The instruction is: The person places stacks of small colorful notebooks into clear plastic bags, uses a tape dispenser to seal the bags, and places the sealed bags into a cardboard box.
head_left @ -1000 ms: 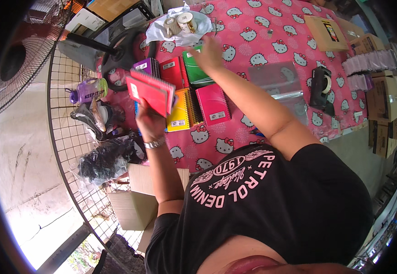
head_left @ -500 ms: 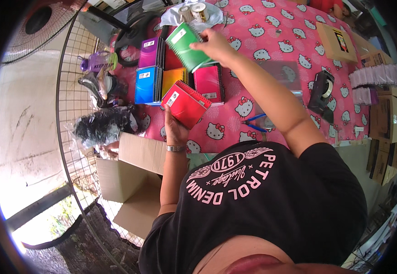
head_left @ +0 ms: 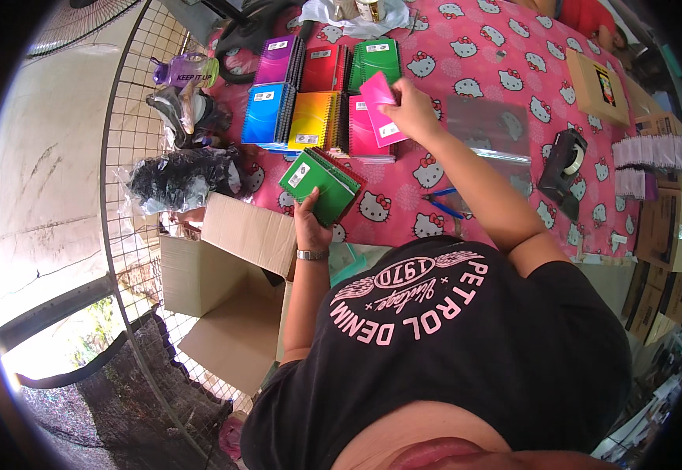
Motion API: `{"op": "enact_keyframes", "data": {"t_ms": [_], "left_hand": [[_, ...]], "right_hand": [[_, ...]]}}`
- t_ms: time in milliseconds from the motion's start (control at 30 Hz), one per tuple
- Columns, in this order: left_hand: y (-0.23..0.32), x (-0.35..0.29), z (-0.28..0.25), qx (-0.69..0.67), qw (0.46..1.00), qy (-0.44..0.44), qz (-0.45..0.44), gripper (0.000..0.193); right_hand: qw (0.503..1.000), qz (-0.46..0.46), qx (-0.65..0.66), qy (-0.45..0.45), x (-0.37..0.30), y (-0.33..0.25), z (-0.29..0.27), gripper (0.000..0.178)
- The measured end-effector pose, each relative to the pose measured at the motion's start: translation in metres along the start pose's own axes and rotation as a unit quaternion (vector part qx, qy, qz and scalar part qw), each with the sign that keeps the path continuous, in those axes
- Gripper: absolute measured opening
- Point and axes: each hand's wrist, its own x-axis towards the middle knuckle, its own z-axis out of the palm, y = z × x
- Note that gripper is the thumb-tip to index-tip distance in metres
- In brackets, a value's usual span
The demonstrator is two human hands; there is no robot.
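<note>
My left hand (head_left: 312, 222) grips a small stack of spiral notebooks near the table's front edge, a green notebook (head_left: 327, 185) on top and a red cover showing beneath it. My right hand (head_left: 414, 112) pinches a pink notebook (head_left: 380, 110), tilted above the pink pile (head_left: 366, 141). Piles of notebooks stand in two rows: purple (head_left: 273, 63), red (head_left: 322, 69) and green (head_left: 375, 63) at the back; blue (head_left: 267, 114), yellow (head_left: 314, 121) and pink in front.
An open cardboard box (head_left: 231, 274) sits below the table's left front. Blue-handled pliers (head_left: 444, 204), clear plastic sleeves (head_left: 488, 133) and a black tape dispenser (head_left: 563, 168) lie to the right. A purple bottle (head_left: 184, 70) and black plastic-wrapped bundle (head_left: 184, 180) are at left. Another person is at far right.
The green notebook from my right hand now lies on the left-hand stack, over the red one. My right hand has moved to the pink pile and taken hold of a pink notebook.
</note>
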Motion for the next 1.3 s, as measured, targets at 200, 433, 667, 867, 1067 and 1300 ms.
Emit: {"op": "enact_keyframes", "data": {"t_ms": [200, 433, 667, 867, 1067, 1300], "left_hand": [[0.017, -0.015, 0.025, -0.136, 0.99, -0.025, 0.027, 0.049], [0.027, 0.0, -0.014, 0.009, 0.998, 0.001, 0.067, 0.039], [0.038, -0.005, -0.033, -0.017, 1.0, -0.005, -0.023, 0.055], [0.045, 0.007, -0.03, -0.104, 0.993, -0.046, -0.022, 0.087], [0.027, 0.011, -0.081, -0.036, 0.99, -0.129, -0.035, 0.087], [0.002, -0.011, -0.028, 0.029, 0.994, -0.025, -0.107, 0.038]], "right_hand": [[0.949, 0.009, 0.069, -0.307, -0.008, -0.095, 0.025, 0.073], [0.942, -0.167, -0.29, 0.025, 0.064, -0.035, 0.108, 0.067], [0.933, -0.299, -0.118, -0.161, 0.065, -0.12, 0.054, 0.036], [0.661, -0.518, -0.33, -0.431, -0.037, -0.195, 0.1, 0.032], [0.991, -0.129, -0.006, 0.041, 0.055, -0.112, 0.163, 0.059], [0.994, 0.094, 0.048, -0.015, 0.07, -0.089, 0.167, 0.059]]}}
